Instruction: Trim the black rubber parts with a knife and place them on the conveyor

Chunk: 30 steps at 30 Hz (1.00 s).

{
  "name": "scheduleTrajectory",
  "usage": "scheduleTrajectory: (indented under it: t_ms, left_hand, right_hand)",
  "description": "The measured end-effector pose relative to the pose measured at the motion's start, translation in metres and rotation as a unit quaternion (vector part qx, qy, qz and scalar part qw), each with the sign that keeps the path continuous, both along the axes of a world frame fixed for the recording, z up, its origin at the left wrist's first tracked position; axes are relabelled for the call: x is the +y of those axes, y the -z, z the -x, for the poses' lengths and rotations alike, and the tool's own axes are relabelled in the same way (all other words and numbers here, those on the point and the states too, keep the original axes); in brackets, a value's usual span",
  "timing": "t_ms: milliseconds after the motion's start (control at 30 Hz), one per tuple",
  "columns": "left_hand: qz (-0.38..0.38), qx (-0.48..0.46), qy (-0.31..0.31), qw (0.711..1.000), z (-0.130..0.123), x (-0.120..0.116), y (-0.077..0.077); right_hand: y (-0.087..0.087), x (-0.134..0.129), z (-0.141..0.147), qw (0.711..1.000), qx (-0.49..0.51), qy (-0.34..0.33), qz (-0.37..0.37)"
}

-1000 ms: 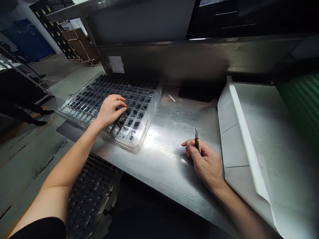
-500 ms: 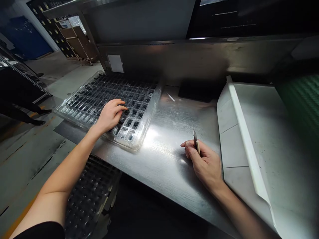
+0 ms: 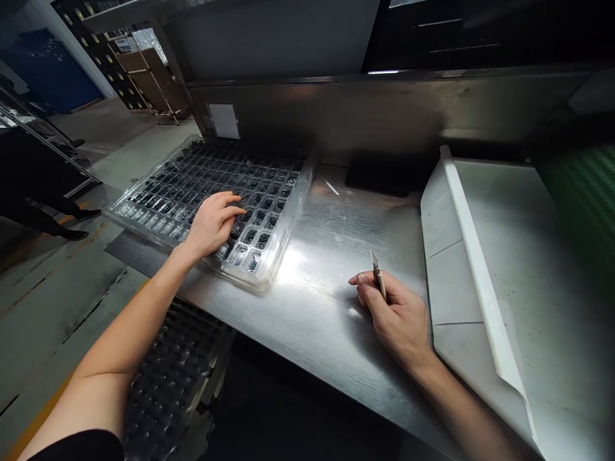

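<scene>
My left hand [image 3: 212, 222] is over the clear plastic tray [image 3: 263, 282], its fingers bent but apart above the pockets near the right front part. Small dark parts [image 3: 263, 241] sit in many of the pockets. The palm and fingers cover some pockets, and I see nothing held between thumb and forefinger. To the right, my right hand [image 3: 398, 314] is closed around a slim craft knife [image 3: 378, 276], held like a pen with its pointed blade upward. That hand is just above the metal bench [image 3: 307, 320], left of the white bin.
The white bin [image 3: 454, 282] stands along the bench's right side. A thin white sliver [image 3: 331, 187] and a flat black object [image 3: 379, 179] lie toward the back wall. Below the front edge is another pocketed tray [image 3: 168, 378]. A person's legs [image 3: 43, 214] show at far left.
The knife has turned slightly in my right fingers, its tip shifting a little left. My left hand has stayed in practically the same place over the tray.
</scene>
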<state>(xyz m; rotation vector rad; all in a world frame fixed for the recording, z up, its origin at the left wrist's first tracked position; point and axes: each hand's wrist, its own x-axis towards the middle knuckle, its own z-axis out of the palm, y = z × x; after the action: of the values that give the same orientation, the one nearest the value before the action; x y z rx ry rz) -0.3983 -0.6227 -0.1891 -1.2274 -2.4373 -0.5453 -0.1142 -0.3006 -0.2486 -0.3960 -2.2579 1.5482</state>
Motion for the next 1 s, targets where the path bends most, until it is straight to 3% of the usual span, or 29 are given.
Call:
scheduleTrajectory:
  t_ms: [467,867,1000]
  left_hand:
    - [0.035,0.053,0.004,0.998,-0.014,0.003,-0.004]
    - [0.002,0.026,-0.008,1.000,-0.019,0.002,-0.007]
    - [-0.052,0.058,-0.026,0.997,-0.028,0.002,-0.016]
  right_hand:
    - [-0.001,0.000,-0.001,1.000,0.007,-0.004,-0.006]
    - [-0.003,0.001,0.000,1.000,0.003,-0.005,-0.013]
    - [-0.002,0.001,-0.001,1.000,0.002,-0.009,-0.010]
